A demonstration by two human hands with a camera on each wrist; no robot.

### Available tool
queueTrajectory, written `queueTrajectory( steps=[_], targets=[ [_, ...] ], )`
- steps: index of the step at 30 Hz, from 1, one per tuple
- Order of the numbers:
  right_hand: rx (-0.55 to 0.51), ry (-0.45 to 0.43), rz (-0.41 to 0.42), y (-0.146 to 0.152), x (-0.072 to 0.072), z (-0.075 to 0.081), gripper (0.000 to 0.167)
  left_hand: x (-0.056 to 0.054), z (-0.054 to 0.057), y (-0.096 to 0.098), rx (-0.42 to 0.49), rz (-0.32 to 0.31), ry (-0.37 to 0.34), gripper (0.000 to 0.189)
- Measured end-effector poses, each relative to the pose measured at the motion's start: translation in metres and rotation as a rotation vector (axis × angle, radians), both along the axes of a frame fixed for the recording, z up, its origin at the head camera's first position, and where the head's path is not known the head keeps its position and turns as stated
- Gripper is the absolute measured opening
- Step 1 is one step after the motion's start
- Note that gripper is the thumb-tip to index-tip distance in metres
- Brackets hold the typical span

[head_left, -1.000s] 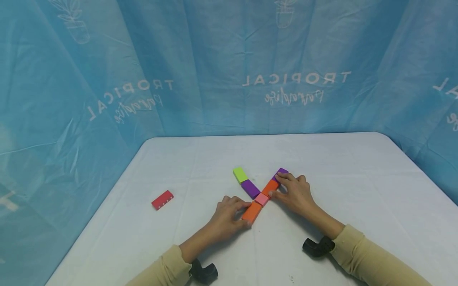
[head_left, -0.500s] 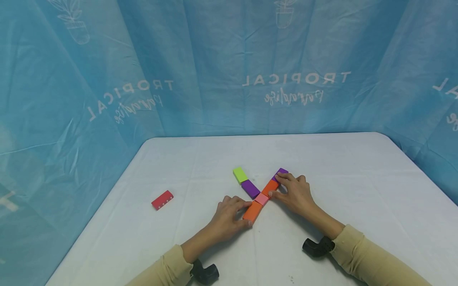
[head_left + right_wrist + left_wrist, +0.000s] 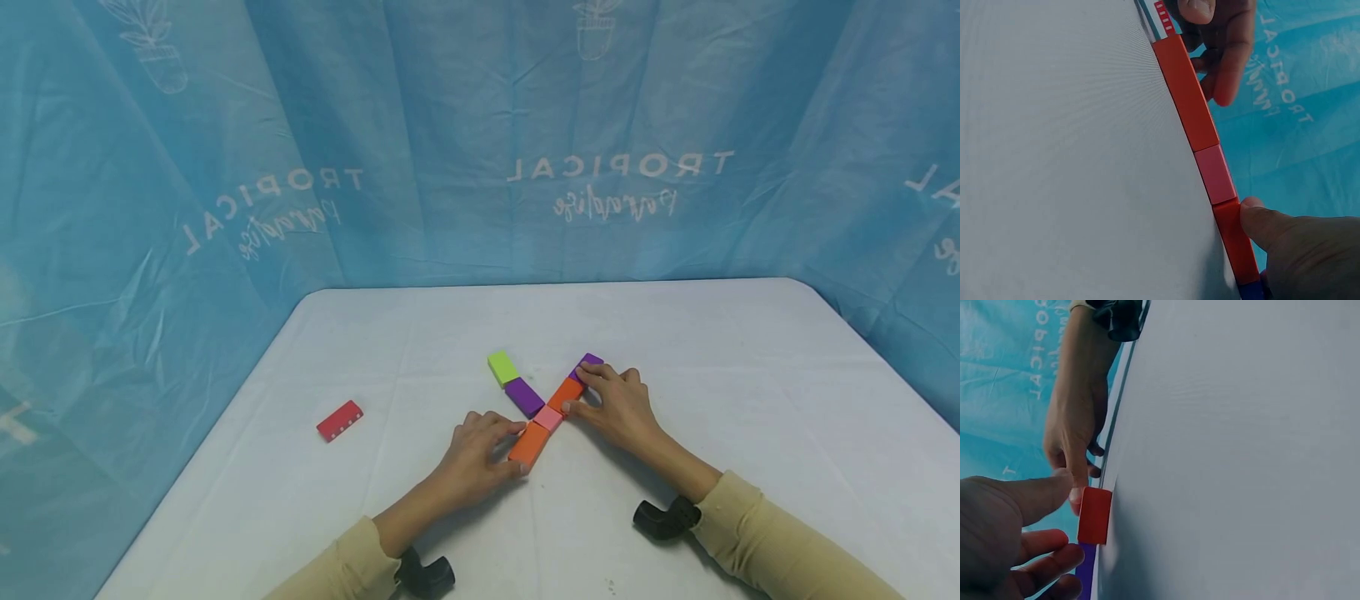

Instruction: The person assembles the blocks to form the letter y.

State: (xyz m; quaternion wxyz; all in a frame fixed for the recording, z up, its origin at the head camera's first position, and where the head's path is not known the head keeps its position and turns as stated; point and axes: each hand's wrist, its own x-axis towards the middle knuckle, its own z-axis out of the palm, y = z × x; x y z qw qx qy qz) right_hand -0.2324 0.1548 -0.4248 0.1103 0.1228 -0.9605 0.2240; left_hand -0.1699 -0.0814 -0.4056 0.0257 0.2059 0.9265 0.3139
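In the head view, a slanted row on the white table [image 3: 450, 333] runs from a near orange block [image 3: 528, 447] through a pink block [image 3: 548, 418] and a far orange block [image 3: 566, 395] to a purple block [image 3: 592, 360]. My left hand [image 3: 474, 458] pinches the near orange block between thumb and index finger. Across the row's far part, my right hand [image 3: 618, 408] grips with its index finger over the purple block and its thumb at the far orange one; in the right wrist view the thumb [image 3: 1263, 222] touches that block. Its other fingers are hidden there.
A second purple block [image 3: 524, 397] and a lime green block [image 3: 503, 368] form a branch leading back left from the row. Apart at the left lies a red block [image 3: 340, 421] with white dots along its side. Blue printed curtain [image 3: 480, 167] hangs behind the table.
From one second to half a second ago, the near orange block shifts slightly toward the pink one with my left hand. The right hand and other blocks hold their places.
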Motion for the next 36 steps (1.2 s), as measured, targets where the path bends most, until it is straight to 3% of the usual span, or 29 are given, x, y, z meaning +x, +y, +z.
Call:
queueTrajectory(
  steps=[7,16,26,36],
  targets=[
    [-0.005,-0.002,0.004,0.000,0.000,0.000,0.065,0.004,0.005,-0.015,0.043,0.032,0.015,0.050],
    [-0.005,-0.009,0.000,0.000,-0.001,0.000,0.065,0.001,0.011,-0.045,0.097,0.208,-0.035,0.049],
    [-0.009,-0.005,0.004,0.001,0.000,0.000,0.064,-0.002,0.013,-0.080,0.120,0.320,0.025,0.047],
    [-0.006,0.000,0.005,0.001,-0.001,0.000,0.064,-0.011,0.016,-0.123,0.108,0.436,0.023,0.048]
  ],
)
